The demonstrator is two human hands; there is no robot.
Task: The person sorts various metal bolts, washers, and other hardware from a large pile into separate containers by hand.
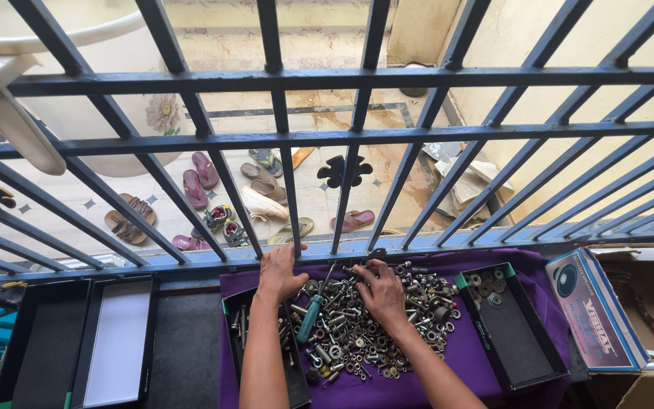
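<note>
A pile of nuts and bolts (372, 333) lies on a cloth (486, 379), between two trays (230, 318) (527, 337); a screwdriver (312, 314) rests on its left side, railings (342, 136) beyond.

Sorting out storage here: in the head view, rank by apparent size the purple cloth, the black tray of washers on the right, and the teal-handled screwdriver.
1. Purple cloth, widest by far.
2. Black tray holding washers.
3. Teal-handled screwdriver, lying in the hardware pile between the hands.

The heap of nuts and bolts (372, 333) is bare metal, dull grey with some shiny glints. It lies on a matt purple cloth (486, 379). The screwdriver (310, 318) has a smooth teal plastic handle. The black trays (509, 333) look like matt cardboard. The railing (357, 136) is painted metal.
</note>
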